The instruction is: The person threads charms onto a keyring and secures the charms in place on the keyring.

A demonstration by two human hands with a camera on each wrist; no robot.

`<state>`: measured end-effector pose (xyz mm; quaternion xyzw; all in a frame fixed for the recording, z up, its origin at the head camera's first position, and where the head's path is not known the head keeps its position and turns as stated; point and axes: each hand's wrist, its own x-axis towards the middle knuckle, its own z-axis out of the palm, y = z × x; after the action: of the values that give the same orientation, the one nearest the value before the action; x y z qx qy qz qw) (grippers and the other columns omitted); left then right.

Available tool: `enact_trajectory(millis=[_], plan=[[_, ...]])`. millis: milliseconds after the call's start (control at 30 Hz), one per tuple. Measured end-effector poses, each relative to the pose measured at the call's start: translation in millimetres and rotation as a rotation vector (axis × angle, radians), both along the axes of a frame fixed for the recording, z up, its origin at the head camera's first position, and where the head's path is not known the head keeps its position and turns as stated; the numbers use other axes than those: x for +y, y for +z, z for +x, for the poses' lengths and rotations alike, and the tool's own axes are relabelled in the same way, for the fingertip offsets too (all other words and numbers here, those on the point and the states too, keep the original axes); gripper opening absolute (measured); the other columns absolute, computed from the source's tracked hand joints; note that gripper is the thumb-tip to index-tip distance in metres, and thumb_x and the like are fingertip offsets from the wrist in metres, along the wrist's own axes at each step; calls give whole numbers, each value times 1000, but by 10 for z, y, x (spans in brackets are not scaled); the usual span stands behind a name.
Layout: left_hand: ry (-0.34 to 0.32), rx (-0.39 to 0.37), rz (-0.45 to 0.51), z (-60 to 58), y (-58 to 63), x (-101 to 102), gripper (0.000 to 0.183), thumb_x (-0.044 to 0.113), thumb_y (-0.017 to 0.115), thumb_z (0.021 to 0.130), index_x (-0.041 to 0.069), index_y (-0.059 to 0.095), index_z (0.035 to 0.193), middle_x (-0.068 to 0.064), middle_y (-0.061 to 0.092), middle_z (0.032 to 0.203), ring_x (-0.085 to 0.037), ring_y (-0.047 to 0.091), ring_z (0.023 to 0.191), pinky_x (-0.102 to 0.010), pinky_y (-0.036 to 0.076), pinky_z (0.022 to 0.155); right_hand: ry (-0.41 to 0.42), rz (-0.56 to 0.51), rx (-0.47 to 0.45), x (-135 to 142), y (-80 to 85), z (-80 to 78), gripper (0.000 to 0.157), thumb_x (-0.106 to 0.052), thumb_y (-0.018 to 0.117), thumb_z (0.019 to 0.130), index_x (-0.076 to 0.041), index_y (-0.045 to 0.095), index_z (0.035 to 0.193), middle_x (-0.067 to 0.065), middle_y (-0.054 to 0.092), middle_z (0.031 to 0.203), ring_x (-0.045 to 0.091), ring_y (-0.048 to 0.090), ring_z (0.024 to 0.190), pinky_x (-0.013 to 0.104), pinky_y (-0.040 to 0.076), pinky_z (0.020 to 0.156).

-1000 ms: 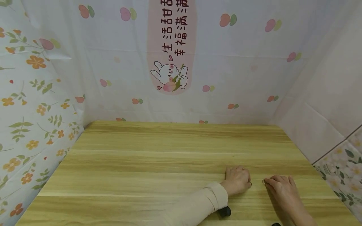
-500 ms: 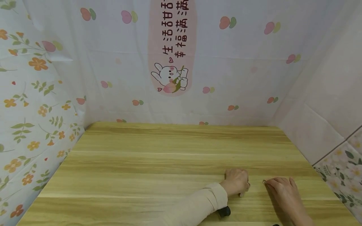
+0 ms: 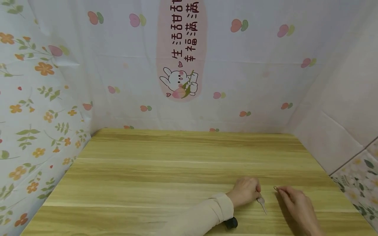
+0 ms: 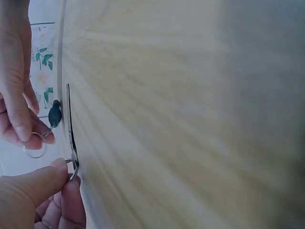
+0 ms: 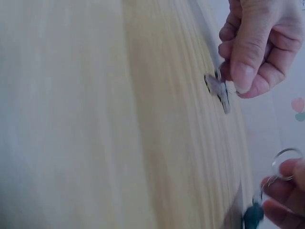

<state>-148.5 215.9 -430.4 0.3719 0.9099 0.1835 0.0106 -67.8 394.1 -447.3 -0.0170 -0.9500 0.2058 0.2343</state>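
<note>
Cream left sleeve (image 3: 196,214), apparently folded cuff (image 3: 223,205)

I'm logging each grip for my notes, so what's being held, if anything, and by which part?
The left hand pinches a key at its head end. The right hand pinches a metal ring near where its chain joins.

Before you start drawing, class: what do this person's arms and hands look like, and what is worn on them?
The left sleeve is plain cream, its wide cuff creased; a small black rounded piece shows beside it. No sleeve shows on the right forearm. Left hand and right hand wear no gloves.
</note>
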Motion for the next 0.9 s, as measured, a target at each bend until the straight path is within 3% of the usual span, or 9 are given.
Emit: enact_trajectory(millis=[67,133,200,267,333,467,600,700,900], plan=[[-16,18,17,-14,4,-43,7,32,77,83,27,73,82,20,68,78,7,52,67,-8,33,60,-25,-80,-29,-51,23,7,9,-1,62,92,-3,71,92,14,75,91,-18,55,80,13,51,67],[-29,11,46,-32,10,-89,7,31,76,84,26,73,80,19,67,76,7,51,66,-7,32,60,-43,-185,-62,-108,49,12,15,-8,58,97,-2,71,97,3,77,94,-22,52,84,1,43,65],[-39,-23,84,-47,18,-137,8,29,75,85,25,73,79,18,67,75,8,49,65,-6,32,59,-42,-275,-62,-163,68,10,20,-13,55,100,0,70,103,-13,74,92,-24,52,85,-2,40,68],[-41,-103,139,-60,33,-194,8,26,74,86,23,73,79,17,67,74,9,49,63,-5,33,59,-28,-361,-49,-221,83,1,23,-15,54,100,2,69,106,-28,67,91,-26,51,84,-2,41,70],[-38,-202,211,-80,51,-262,7,21,74,87,19,73,80,13,69,76,10,49,62,-4,35,59,13,-428,-14,-281,90,-14,23,-10,54,99,7,67,107,-35,63,90,-24,56,84,-1,43,73],[-17,-408,370,-113,96,-435,4,12,73,87,10,74,84,4,73,77,9,51,60,-6,41,57,86,-520,29,-420,129,-50,21,-3,56,97,14,65,107,-33,66,94,-19,61,88,1,45,78],[32,-552,486,-138,153,-628,4,10,73,87,6,75,86,-1,74,76,6,57,60,-10,44,56,129,-603,-11,-580,216,-82,24,-7,55,99,12,65,109,-32,67,99,-18,61,93,1,45,80],[65,-619,571,-150,205,-766,5,10,73,86,5,74,85,-2,75,76,1,65,62,-14,50,58,168,-685,-18,-700,296,-103,25,-8,55,99,11,65,111,-29,69,100,-15,62,95,2,46,82],[108,-709,715,-149,261,-1004,7,9,73,85,2,72,85,-8,76,80,-13,73,67,-26,59,66,282,-789,64,-951,393,-158,17,2,57,95,9,68,105,-19,74,92,-7,67,88,7,49,81]])
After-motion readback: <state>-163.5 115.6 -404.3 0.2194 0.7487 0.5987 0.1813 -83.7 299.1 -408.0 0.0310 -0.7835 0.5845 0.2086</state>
